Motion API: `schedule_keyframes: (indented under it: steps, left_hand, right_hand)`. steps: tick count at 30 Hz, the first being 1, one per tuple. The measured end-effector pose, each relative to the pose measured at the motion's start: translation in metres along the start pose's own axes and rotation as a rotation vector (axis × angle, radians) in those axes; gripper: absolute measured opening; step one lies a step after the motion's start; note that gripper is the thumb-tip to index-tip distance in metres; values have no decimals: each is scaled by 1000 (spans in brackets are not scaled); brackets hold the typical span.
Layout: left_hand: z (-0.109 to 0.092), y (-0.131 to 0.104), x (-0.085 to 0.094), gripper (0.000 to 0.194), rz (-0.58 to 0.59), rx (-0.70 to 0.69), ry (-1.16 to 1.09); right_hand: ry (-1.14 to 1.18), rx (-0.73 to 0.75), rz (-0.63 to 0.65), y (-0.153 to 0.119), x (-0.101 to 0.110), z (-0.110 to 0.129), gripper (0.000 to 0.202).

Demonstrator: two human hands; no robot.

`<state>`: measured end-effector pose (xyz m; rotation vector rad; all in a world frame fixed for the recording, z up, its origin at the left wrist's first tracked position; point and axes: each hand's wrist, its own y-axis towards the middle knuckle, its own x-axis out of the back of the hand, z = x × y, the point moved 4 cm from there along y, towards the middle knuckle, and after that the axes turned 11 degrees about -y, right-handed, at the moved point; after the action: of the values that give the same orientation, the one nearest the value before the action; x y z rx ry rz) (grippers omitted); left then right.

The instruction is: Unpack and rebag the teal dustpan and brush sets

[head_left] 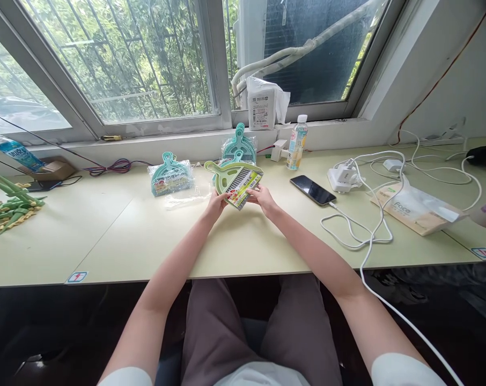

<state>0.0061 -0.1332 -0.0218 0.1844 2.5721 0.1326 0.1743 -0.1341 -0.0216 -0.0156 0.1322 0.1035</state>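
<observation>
We hold both arms stretched forward, forearms converging over the pale yellow-green table (243, 244); our left hand (218, 205) and right hand (264, 199), fingers closed, grip the near part of a tilted light-green plastic dustpan-and-brush set (237, 181) with printed card. Beyond the grip sits a clear-wrapped teal plastic set (240, 142); to the grip's right, a black rectangular phone (313, 190).

My left hand (216, 206) and right hand (264, 198) sit near each other, fingers (254, 193) bent inward in a grip. Behind those fingers, my left arm (179, 256) and right arm (313, 246) slope back, spreading wider as they go.
</observation>
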Motion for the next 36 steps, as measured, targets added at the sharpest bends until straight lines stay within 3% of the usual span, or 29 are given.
schedule_keyframes:
  steps: [8,12,14,19,21,23,26,29,36]
  left_hand:
    - [-2,-1,-5,64,47,1,40]
    - [-2,6,7,42,-57,58,194]
    - [-10,10,18,38,-146,-30,388]
    - [-46,7,47,36,-447,-419,1128]
    - [-54,5,62,46,-557,-415,1333]
    - [-56,7,77,50,-600,-323,1475]
    - [-52,13,93,35,-538,-163,1623]
    - [-47,18,97,32,-447,-78,1699]
    - [-45,19,91,38,-392,-106,1723]
  right_hand:
    - [7,3,-39,0,1,-2,15]
    - [12,5,-78,0,5,1,16]
    - [1,13,-92,0,7,2,18]
    - [-29,22,-118,1,12,1,18]
    - [-39,24,-123,2,14,0,18]
    - [-48,23,-127,2,15,-1,18]
    - [-55,25,-119,3,15,-1,18]
    - [-68,30,-98,3,14,-1,19]
    - [-102,26,-45,1,9,-2,21]
